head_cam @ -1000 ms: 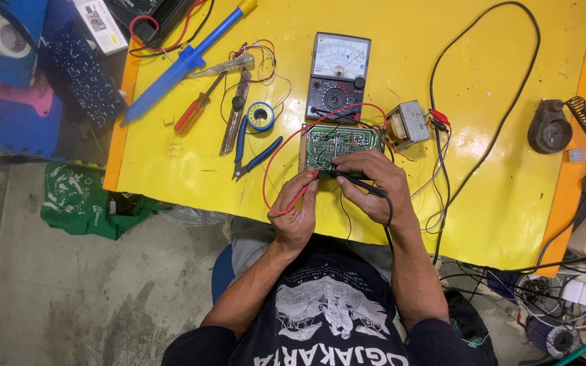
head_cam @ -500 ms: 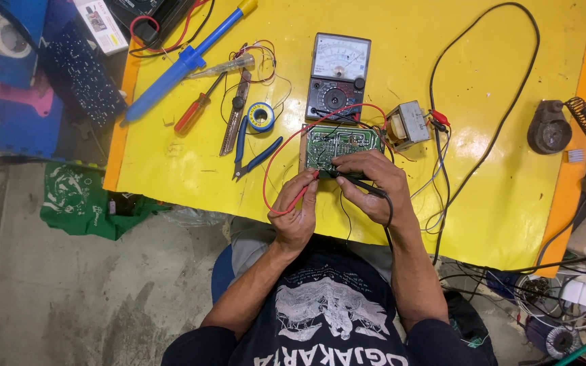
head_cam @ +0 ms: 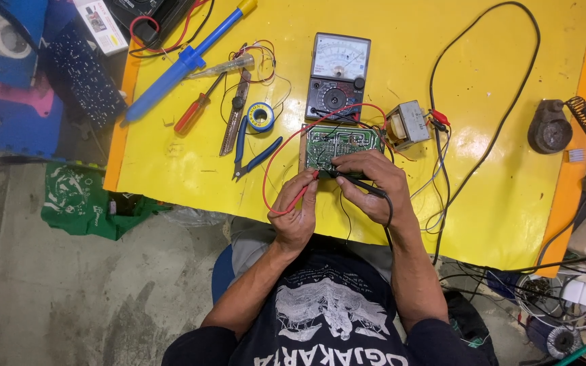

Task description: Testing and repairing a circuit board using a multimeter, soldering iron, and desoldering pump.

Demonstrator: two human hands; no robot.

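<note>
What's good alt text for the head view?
Seen from above, a person's left hand holds a red probe and the right hand a black probe against a green circuit board on a yellow table. An analog multimeter, transformer and hand tools lie around it.

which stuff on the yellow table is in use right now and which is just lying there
In use:
left hand with red probe
right hand with black probe
green circuit board
multimeter

Lying about:
red screwdriver
blue pliers
solder reel
blue desoldering pump
</note>
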